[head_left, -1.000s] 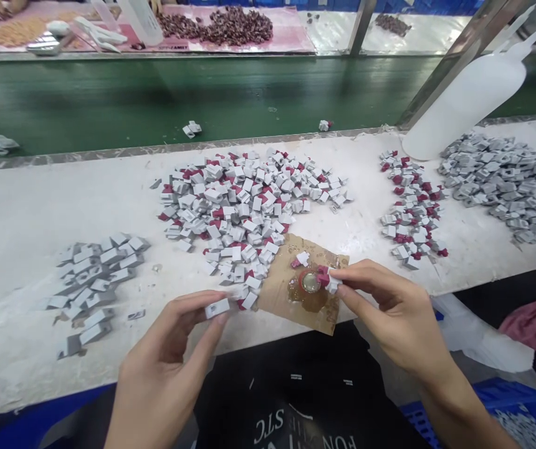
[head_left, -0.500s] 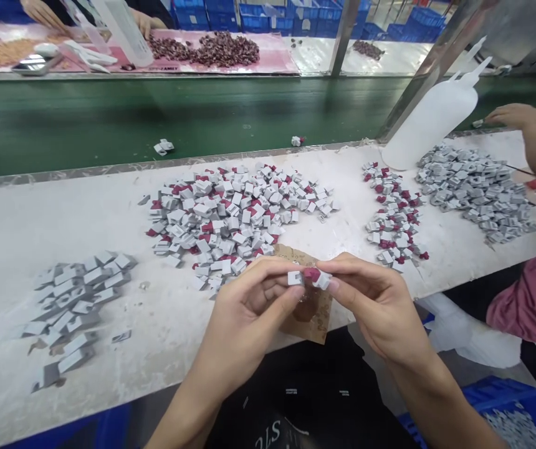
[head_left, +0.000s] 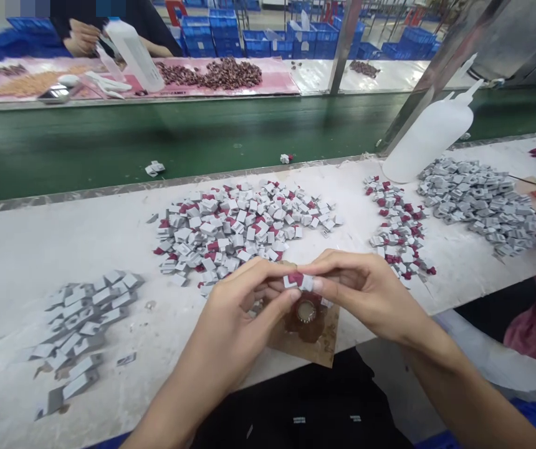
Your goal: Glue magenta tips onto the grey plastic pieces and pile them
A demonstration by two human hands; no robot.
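In front of my chest both hands are closed in a pinch, fingertips almost meeting. My left hand (head_left: pixel 230 318) grips a small grey block (head_left: pixel 290 282) between thumb and fingers. A grey-and-maroon piece (head_left: pixel 306 283) is pinched in my right hand (head_left: pixel 371 296). The two pieces touch, with maroon showing between the grey parts. Just below lies a brown cardboard square (head_left: pixel 325 350) with a wet brown patch and a small round, clear-rimmed spot (head_left: pixel 306 310) on it. Beyond my fingers spreads a heap of grey-and-maroon pieces (head_left: pixel 235 224).
Grey blocks (head_left: pixel 81 312) lie at the left. At the right are a strip of grey-and-maroon pieces (head_left: pixel 399 227), a grey heap (head_left: pixel 483 199) and a white squeeze bottle (head_left: pixel 429 140). A green conveyor belt (head_left: pixel 225 137) runs behind. Co-workers' hands show opposite and at the right edge.
The grey block and the grey-and-maroon piece, apart before, are now together. My view has tilted up slightly. The co-worker's hand at the right has moved down from near the bottle to the heap.
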